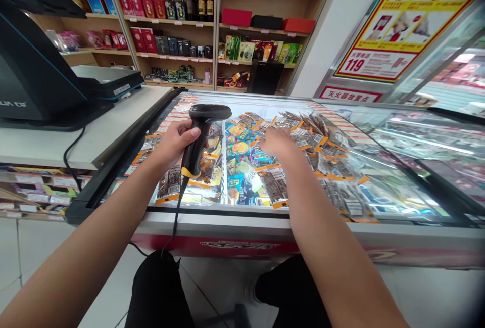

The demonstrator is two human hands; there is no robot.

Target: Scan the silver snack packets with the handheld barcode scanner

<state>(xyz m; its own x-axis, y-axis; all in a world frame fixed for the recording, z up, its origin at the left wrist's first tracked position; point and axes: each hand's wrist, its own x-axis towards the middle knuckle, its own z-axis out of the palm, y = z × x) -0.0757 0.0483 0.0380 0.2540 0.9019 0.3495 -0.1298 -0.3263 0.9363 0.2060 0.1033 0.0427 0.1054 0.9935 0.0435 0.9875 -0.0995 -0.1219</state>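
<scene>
My left hand (177, 143) is wrapped round the handle of a black barcode scanner (209, 112) with yellow trim, held upright above the chest freezer. Its cable hangs down past the freezer's front edge. My right hand (278, 142) reaches out over the clear packets (273, 186) with orange edges that lie on the freezer's glass top. Its fingers are apart and touch or hover just over the packets; the fingertips are partly hidden. More such packets (318, 131) are heaped beyond and to the right of this hand. Blue and yellow packs (239, 148) show between my hands.
The chest freezer (235, 223) spans the view before my knees. At left a counter (125, 121) bears a dark checkout machine (41, 70) and a scale (109, 83). Shelves with bottles (200, 4) and boxes stand behind. A fire-notice poster (401, 25) hangs at right.
</scene>
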